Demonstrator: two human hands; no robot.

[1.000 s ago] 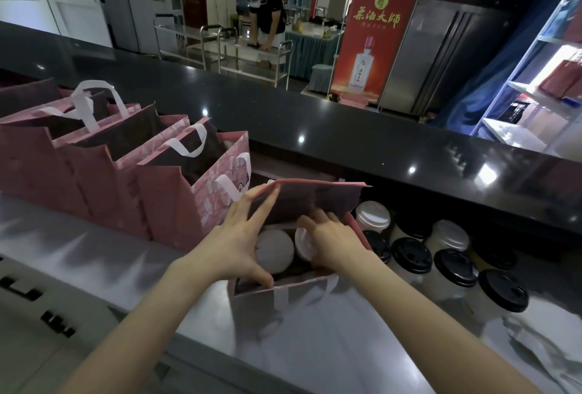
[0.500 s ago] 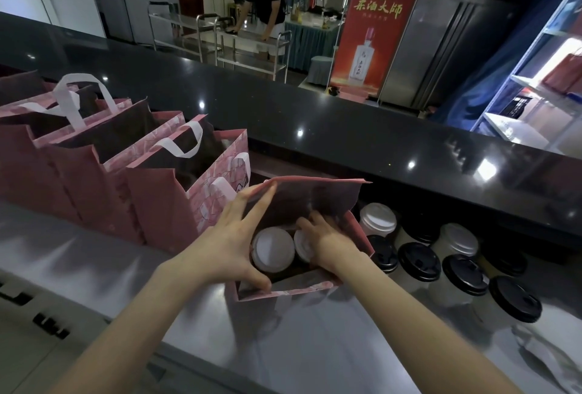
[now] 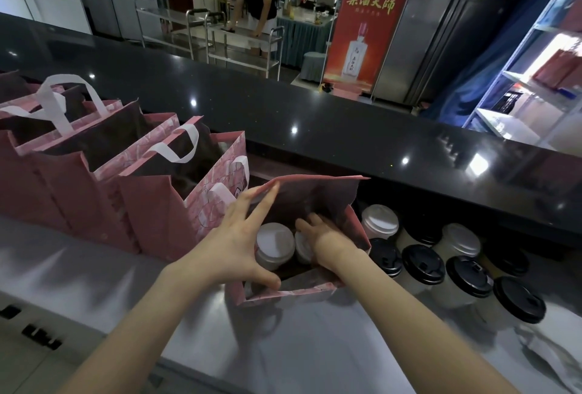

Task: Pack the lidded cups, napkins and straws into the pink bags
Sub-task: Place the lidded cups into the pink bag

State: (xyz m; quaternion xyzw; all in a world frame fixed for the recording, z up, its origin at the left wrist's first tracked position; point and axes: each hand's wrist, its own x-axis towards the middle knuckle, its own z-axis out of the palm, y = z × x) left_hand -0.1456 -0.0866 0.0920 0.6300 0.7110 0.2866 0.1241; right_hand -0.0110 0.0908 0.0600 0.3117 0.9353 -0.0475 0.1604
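the open bag [image 3: 283, 292] stands on the steel counter [image 3: 315, 356], hemmed in on three sides. the nearest of the standing bags [image 3: 157, 214] is just beside its left wall. a cluster of loose cups [image 3: 423, 264] crowds its right wall. the black ledge [image 3: 315, 129] rises behind it. the free room is in front, where bare steel runs from the bag's near rim to the counter's near edge, which cuts across the lower left corner. a crumpled pale sheet [image 3: 551, 359] lies at the far right, past the loose cups.

counted: two cups stand side by side inside the open bag, both with white lids. the first cup [image 3: 274, 244] shows its whole lid, and the second cup [image 3: 303, 250] is half hidden. among the loose cups, two white lids and four black lids show plainly; darker shapes behind them under the ledge cannot be counted. at least three standing bags line up on the left, with white handles showing on two.

the left grip [image 3: 233, 242] is spread wide over the left side of the bag's mouth. its fingers are straight and apart, one fingertip at the back rim and the thumb at the near rim. the right grip [image 3: 329, 237] reaches down into the bag over the second cup, fingers on its lid; whether they close round it cannot be told.

the open bag is pink with a paler pattern outside and darker within. its back wall stands taller than the sagging near rim.
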